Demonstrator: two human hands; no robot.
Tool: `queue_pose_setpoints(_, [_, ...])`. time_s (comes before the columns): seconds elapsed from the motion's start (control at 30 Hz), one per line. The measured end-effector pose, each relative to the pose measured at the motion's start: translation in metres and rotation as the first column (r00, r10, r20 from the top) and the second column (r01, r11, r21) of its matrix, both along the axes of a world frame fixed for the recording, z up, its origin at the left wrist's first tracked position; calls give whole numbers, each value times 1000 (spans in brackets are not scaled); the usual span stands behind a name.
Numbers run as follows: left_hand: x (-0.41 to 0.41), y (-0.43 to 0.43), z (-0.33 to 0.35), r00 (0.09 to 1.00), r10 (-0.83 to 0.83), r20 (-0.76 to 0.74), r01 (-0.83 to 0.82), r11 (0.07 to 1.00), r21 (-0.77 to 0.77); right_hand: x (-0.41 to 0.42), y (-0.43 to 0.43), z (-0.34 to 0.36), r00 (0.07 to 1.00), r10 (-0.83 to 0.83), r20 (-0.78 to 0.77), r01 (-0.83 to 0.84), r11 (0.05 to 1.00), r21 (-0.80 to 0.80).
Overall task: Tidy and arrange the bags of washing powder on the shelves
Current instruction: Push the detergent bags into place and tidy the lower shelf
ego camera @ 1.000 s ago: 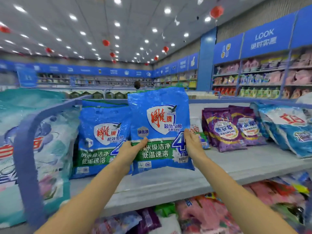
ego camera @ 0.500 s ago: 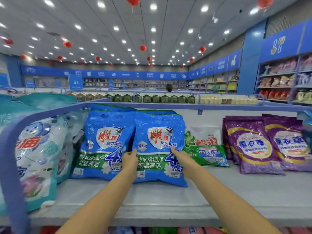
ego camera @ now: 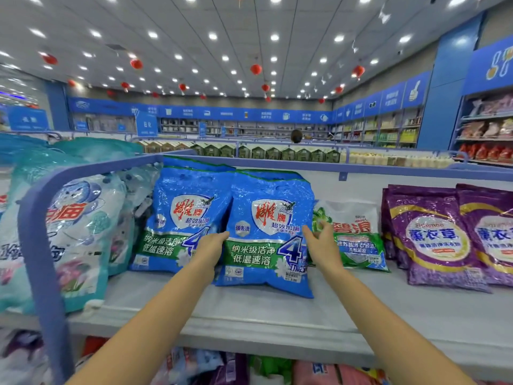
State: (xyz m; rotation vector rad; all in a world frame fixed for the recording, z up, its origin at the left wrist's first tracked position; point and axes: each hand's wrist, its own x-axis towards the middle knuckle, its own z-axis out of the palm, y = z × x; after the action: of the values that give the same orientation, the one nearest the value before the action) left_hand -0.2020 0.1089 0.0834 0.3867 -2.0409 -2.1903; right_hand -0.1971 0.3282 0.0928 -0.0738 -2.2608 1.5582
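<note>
A second ago I had the blue bag lifted clear. Now it stands on the shelf, leaning back on like bags behind it and touching its twin on the left. My left hand has slid up the bag's left edge. Its thumb is on the front and the other fingers are hidden between the two bags, so I cannot tell whether they grip. My right hand rests at the right edge, fingers straight and loosely apart, holding nothing. The shelf also carries teal bags behind a blue rail, a green bag just beside my right hand, and purple bags farther right.
</note>
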Motion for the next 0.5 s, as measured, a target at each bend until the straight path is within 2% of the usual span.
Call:
queue_pose_setpoints(0.13, [45, -31, 18, 984, 16, -176, -29, 997, -74, 31, -9, 27, 960, 0, -281, -8, 1000, -29])
queue_pose_setpoints(0.23, [98, -63, 32, 927, 29, -374, -61, 996, -72, 67, -34, 42, 901, 105, -421, -144, 988, -60])
queue_pose_setpoints(0.33, [157, -103, 30, 856, 23, -517, -72, 995, -75, 109, -63, 35, 849, 219, -480, -325, 934, -149])
queue_pose_setpoints(0.4, [199, -139, 21, 825, 58, -562, -108, 993, -55, 132, -86, 20, 820, 297, -489, -412, 899, -144])
queue_pose_setpoints(0.5, [262, -204, 0, 799, 165, -579, -253, 965, -75, 159, -132, 1, 794, 397, -460, -515, 842, -161])
